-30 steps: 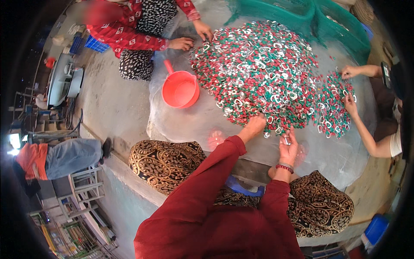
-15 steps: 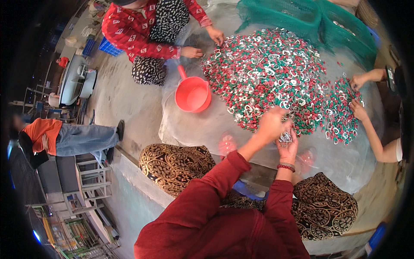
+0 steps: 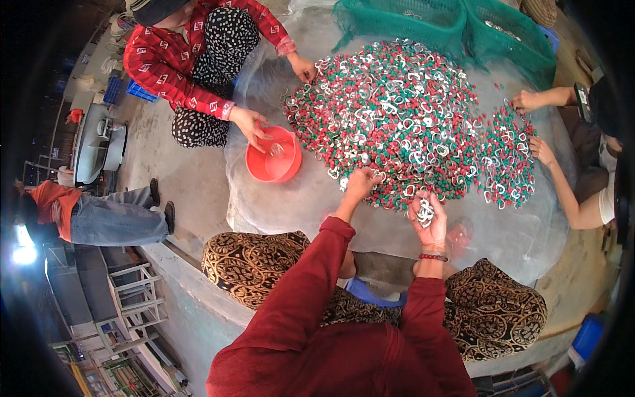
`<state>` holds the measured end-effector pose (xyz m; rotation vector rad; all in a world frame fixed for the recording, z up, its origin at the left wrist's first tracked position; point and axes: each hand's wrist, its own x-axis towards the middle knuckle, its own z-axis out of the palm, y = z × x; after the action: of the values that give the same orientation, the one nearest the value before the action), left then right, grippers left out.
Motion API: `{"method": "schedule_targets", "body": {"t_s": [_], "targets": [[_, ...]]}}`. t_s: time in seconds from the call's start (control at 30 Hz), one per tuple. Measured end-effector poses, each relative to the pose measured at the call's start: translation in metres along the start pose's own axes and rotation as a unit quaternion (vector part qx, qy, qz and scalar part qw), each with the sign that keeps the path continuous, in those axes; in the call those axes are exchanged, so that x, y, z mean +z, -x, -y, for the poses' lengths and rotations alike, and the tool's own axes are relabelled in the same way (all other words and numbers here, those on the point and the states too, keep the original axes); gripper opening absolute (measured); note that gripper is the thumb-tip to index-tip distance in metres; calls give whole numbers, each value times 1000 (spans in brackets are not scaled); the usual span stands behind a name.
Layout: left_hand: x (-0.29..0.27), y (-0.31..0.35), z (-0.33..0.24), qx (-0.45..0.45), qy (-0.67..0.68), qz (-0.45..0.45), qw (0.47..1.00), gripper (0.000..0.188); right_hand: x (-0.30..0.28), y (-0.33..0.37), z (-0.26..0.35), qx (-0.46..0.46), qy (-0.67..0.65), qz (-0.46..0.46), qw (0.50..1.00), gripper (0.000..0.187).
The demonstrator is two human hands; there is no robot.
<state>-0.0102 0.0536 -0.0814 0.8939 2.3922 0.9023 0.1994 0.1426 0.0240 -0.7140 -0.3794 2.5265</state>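
Your bent-fingered left hand [image 3: 360, 184], hold unclear, has moved to the near pile [image 3: 397, 119], so your half-curled right hand [image 3: 433, 228] alone cradles rings [image 3: 425, 213].

Your right hand [image 3: 430, 220] cradles several white rings [image 3: 424, 213], while your left hand [image 3: 359, 184] is at the near edge of the red, green and white pile [image 3: 397, 119]. A co-worker's hand [image 3: 249, 126] overlaps the red plastic dipper [image 3: 278, 169].

The pile [image 3: 390, 112] is speckled red, green and white; near, the rings [image 3: 424, 213] are white, the sleeves [image 3: 297, 284] maroon, the trousers [image 3: 254, 261] black with gold scrollwork; left, the bowl [image 3: 274, 171] is coral red; far, the baskets [image 3: 413, 30] are green, the shirt [image 3: 155, 69] red with white motifs
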Motion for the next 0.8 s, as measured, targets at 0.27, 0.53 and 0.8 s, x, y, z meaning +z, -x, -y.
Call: {"method": "schedule_targets", "body": {"t_s": [0.27,0.53,0.8], "targets": [[-74,4,-46,-128,481,107,861,15,10,5,13,-19,-17,6,1000,35],[-19,22,8,33,-33,58,997,36,-29,1,-4,-58,-197,-14,979,34],[-5,13,-14,89,-84,-1,993,17,-37,-8,-4,-20,-309,103,945,37]]}}
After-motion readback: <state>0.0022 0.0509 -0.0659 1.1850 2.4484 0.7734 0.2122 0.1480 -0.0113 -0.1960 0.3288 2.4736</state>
